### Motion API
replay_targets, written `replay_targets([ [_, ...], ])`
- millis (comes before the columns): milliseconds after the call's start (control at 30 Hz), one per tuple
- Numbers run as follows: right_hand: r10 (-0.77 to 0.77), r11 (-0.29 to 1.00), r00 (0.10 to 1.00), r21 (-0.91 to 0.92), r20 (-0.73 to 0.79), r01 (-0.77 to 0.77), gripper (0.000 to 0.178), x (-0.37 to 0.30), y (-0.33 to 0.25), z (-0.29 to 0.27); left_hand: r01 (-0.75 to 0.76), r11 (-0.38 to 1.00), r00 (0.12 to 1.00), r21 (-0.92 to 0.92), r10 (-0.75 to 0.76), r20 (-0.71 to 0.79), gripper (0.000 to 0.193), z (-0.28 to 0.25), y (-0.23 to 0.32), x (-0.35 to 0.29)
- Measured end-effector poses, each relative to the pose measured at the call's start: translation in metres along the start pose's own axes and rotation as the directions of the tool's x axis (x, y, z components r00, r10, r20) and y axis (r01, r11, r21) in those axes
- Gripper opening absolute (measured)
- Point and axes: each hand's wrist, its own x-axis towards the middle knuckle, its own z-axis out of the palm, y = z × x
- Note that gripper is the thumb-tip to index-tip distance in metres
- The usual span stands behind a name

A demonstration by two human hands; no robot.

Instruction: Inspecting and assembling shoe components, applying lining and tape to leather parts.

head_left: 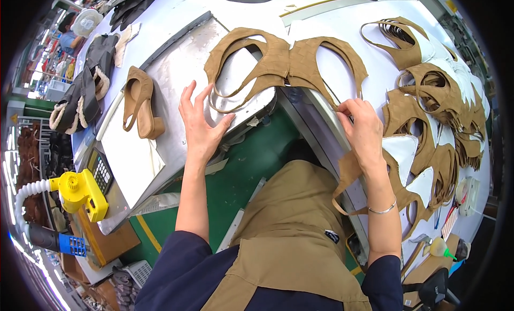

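My left hand (199, 121) lies flat with fingers spread on a grey metal plate (182, 70), its fingertips touching the lower loop of a tan woven shoe upper (289, 59) spread across the plate and the white table. My right hand (361, 126) rests at the table's near edge with fingers curled, pinching the edge of another tan upper piece (348, 172) that hangs down beside my wrist. A silver bracelet (383, 209) circles that wrist.
Several stacked tan uppers (444, 91) and white lining pieces (401, 150) fan out at the right. A tan heeled shoe (140, 102) stands on the plate at left, dark fur-lined boots (80, 97) beyond it. A yellow blower (80, 193) and calculator (100, 172) sit lower left.
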Motion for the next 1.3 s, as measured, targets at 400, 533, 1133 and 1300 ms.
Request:
replay_targets([
  [400,0.006,0.997,1.000,0.073,-0.008,-0.006,0.011,0.003,0.001,0.000,-0.040,0.998,0.999,0.047,0.040,0.006,0.038,0.006,0.001,0.001],
  [533,0.007,0.997,0.999,0.077,-0.033,-0.005,0.011,0.006,0.002,-0.007,-0.020,1.000,0.999,0.015,0.020,-0.031,0.026,0.008,0.003,0.004],
  [1133,0.044,0.973,0.997,0.227,-0.057,-0.030,0.012,0.034,0.014,-0.031,-0.137,0.987,0.988,0.088,0.130,0.082,0.010,0.000,0.017,0.023],
  [1300,0.036,0.973,0.998,0.231,-0.048,-0.024,0.014,0.033,0.012,-0.033,-0.155,0.984,0.986,0.085,0.148,0.082,0.006,0.001,0.010,0.025],
])
